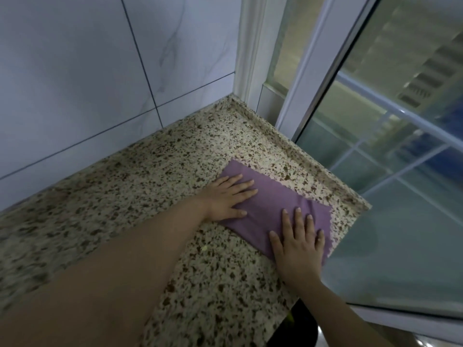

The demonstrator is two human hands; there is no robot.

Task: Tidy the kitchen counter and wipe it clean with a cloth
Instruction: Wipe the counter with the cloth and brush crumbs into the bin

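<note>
Pressing flat on a purple rectangular cloth [273, 209] with zigzag-cut edges, both hands lie palm down with fingers straight and spread wide, gripping nothing. The left hand [226, 199] covers the cloth's far left part, its forearm reaching in from the lower left; the right hand [298, 242] rests on the near right part, close to the cloth's right edge. The cloth lies spread on the speckled beige-and-brown granite surface [140, 176], near its right-hand corner, just inside a raised stone lip [288, 141] that runs along the surface's right edge. A small pale yellowish crumb [205, 248] sits on the stone just beside the left forearm. Grey-white marbled wall tiles [87, 71] with dark grout lines bound the surface at the back. A white-framed sliding glass window [375, 121] stands directly beyond the lip, on the right. A dark object [298, 319], too cut off to identify, shows below the surface's near edge.
</note>
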